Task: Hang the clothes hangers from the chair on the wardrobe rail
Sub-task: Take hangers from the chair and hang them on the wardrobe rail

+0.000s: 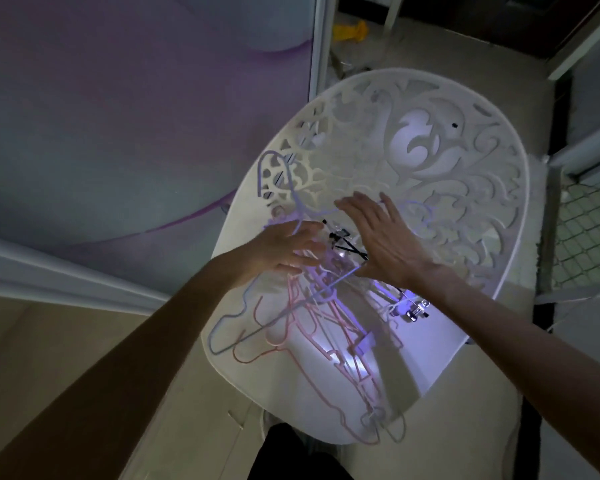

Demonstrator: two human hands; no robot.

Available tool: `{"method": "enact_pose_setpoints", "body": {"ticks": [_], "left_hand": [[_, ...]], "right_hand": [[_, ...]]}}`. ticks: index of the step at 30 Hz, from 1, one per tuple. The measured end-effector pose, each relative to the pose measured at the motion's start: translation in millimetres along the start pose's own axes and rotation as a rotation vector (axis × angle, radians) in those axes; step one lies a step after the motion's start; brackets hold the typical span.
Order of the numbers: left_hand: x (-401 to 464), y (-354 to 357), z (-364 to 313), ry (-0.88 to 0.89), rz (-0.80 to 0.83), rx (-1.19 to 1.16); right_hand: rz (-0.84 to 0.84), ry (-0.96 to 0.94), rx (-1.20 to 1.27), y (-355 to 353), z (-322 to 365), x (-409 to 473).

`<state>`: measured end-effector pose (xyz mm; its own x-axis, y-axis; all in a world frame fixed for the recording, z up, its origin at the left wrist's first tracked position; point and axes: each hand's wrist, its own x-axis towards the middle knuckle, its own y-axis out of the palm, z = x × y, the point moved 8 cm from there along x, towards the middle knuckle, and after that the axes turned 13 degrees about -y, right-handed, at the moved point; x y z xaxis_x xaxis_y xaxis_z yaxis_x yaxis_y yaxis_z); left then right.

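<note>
A tangled pile of thin hangers [326, 323], pink, pale blue and white, lies on the seat of a white chair [440, 341] with a carved openwork back. One lilac hanger's hook [274, 161] sticks up at the chair's left edge. Black clip hangers with metal clips [417, 310] lie in the pile. My left hand [284, 247] hovers over the pile's upper left with fingers spread, a lilac wire crossing in front of it. My right hand [381, 240] is spread flat over the pile's top. Neither hand grips anything. No wardrobe rail is in view.
A purple-patterned sliding door panel [136, 116] fills the left, its white frame [317, 43] beside the chair. A yellow object [350, 31] lies on the floor behind. A mesh panel [589, 237] stands at the right. Dark clothing [291, 455] shows at the bottom edge.
</note>
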<state>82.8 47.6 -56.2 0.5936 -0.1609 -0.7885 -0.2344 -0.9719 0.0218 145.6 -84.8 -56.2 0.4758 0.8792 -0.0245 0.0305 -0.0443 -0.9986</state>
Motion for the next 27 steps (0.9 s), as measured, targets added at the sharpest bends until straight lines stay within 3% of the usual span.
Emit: {"method": "enact_pose_setpoints", "body": {"ticks": [4,7,8,10,12,13,16,21,27], "left_hand": [[-9.7,-17.1,21.6,0.079,-0.116,-0.062],[-6.9,-15.5,54.3,0.023,-0.110,-0.128],[-4.1,-11.7,65.8,-0.014,-0.079,-0.145],[-0.4,-5.9,83.2,-0.080,-0.041,-0.180],[4.0,0.7,93.1,-0.105,-0.037,-0.217],[5.1,3.5,95.4,-0.109,-0.033,-0.254],[10.0,14.3,98.9,-0.091,-0.049,-0.311],[12.0,28.5,102.5,-0.065,-0.077,-0.296],[-13.6,17.0,85.2,0.127,-0.326,-0.355]], "right_hand": [[-0.054,0.152,0.174,5.3,-1.6,-9.3],[-0.214,0.505,0.383,21.1,-12.6,-66.6],[-0.194,0.668,0.447,35.2,-14.4,-93.1],[0.084,0.975,0.605,83.9,-5.6,-141.9],[0.396,1.130,0.793,129.9,18.4,-176.7],[0.435,1.161,0.904,143.9,27.9,-181.4],[0.235,1.196,1.192,153.4,43.5,-172.8],[-0.004,1.081,1.082,134.6,37.6,-167.3],[-0.217,0.928,1.196,99.2,39.5,-160.8]]}}
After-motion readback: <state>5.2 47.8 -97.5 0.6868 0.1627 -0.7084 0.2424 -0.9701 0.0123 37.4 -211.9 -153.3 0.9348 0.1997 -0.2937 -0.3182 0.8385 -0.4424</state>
